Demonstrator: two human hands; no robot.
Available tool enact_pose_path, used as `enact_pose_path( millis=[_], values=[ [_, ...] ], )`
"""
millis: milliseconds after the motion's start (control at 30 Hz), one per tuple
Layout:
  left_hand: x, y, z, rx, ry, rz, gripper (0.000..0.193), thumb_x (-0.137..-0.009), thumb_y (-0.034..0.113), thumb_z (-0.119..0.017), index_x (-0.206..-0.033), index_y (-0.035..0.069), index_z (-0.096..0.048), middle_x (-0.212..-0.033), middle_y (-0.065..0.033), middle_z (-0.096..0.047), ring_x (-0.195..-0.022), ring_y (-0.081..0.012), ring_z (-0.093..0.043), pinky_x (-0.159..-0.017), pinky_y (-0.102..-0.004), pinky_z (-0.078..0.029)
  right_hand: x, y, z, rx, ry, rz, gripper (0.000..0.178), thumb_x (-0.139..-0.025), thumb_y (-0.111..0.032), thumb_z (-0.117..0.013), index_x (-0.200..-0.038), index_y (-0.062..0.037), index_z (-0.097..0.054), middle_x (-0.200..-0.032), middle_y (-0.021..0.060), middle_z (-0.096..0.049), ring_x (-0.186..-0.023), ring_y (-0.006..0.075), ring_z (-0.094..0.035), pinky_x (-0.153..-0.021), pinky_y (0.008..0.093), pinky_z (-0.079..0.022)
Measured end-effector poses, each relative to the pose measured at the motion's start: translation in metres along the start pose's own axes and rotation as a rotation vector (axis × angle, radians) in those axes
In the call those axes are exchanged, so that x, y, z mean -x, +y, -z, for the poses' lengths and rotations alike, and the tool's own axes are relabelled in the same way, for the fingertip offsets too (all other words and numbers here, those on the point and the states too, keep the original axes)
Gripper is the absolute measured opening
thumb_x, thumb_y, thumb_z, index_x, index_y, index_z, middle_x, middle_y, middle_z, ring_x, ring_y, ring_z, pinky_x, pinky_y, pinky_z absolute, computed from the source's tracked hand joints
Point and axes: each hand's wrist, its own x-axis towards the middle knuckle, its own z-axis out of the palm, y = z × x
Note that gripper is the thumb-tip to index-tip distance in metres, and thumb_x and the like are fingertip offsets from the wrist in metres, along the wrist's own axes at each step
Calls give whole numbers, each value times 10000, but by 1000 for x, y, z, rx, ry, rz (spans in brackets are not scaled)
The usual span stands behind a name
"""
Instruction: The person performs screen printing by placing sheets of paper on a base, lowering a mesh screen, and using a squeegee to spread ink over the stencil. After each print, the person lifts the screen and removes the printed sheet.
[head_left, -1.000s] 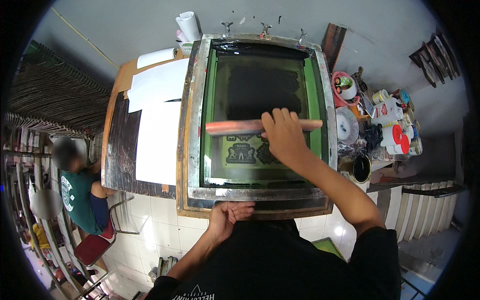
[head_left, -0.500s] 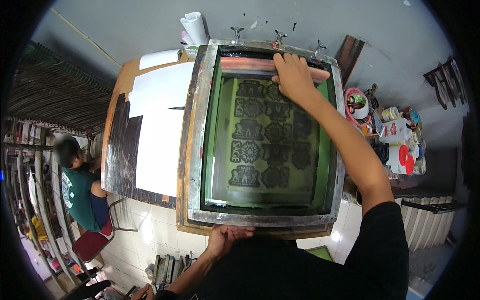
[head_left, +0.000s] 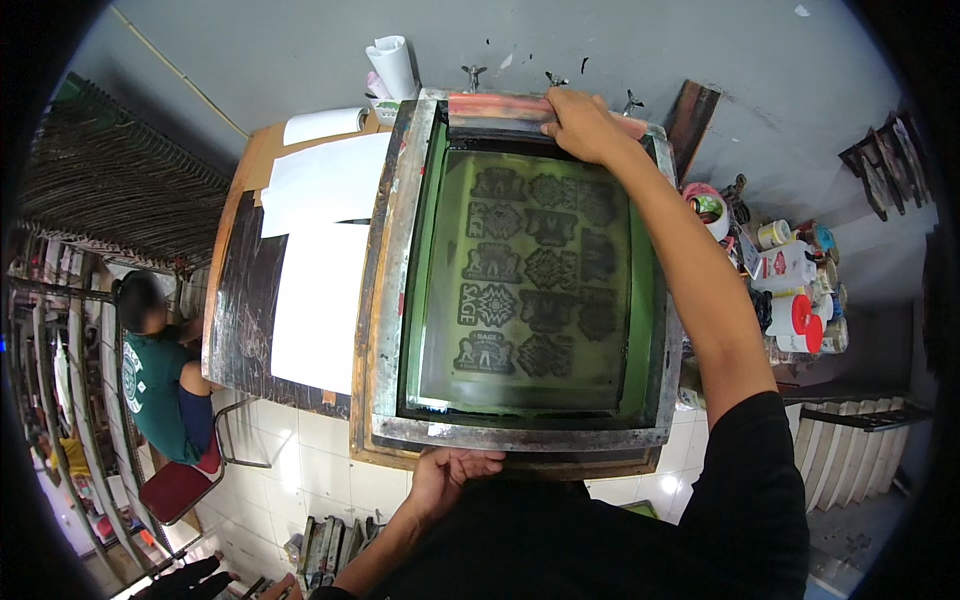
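Right hand (head_left: 585,127) clamps the squeegee (head_left: 498,108) at the far end of the screen (head_left: 530,437), well beyond the left hand (head_left: 447,478) (grip unclear).

Leaving open passage over the mesh (head_left: 545,300), from the near rail (head_left: 520,438) up to the squeegee (head_left: 500,108). Meeting obstruction at the far end from squeegee and right fingers (head_left: 568,105). Being barred across the right rail (head_left: 671,340) by the right forearm (head_left: 690,265). Running clear above the white paper (head_left: 315,290) on the left-hand surface (head_left: 245,300). Facing crowded containers (head_left: 800,312) at right. Encountering left fingers (head_left: 475,466) at the near rail.
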Motion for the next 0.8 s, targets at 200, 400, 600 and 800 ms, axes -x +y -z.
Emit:
enact_pose_path(
  millis=[200,400,600,800],
  values=[
    [3,6,-7,-50,-33,-50,401,-898,167,-382,-928,-122,-657,-1126,-300,-680,-990,-349,-687,-992,-452,-496,25,-11,31,32,139,-18,337,-924,-251,-654,-1137,-11,-550,-1122,194,-652,-1113,383,-585,-952,501,-418],
    [10,26,2,-4,-413,-170,399,-917,177,-395,-846,-102,-671,-1118,-343,-666,-954,-382,-668,-913,-476,-517,119,-94,134,-38,258,51,288,-924,-230,-651,-1021,33,-583,-1043,256,-649,-1035,438,-600,-897,510,-449],
    [52,115,-86,-91,-684,-483,520,-927,175,-432,-1189,-262,-538,-1070,-429,-632,-751,-437,-703,-868,-492,-546,223,-179,223,-39,441,191,237,-904,-181,-641,-1000,28,-580,-885,219,-635,-824,375,-620,-751,443,-472],
    [55,185,-169,-153,-952,-633,586,-990,237,-431,-1374,-205,-409,-1204,-376,-613,-843,-341,-720,-779,-431,-579,222,-227,281,-149,337,-420,232,-899,-187,-652,-992,14,-584,-907,218,-632,-845,345,-622,-762,428,-469]
  ],
)
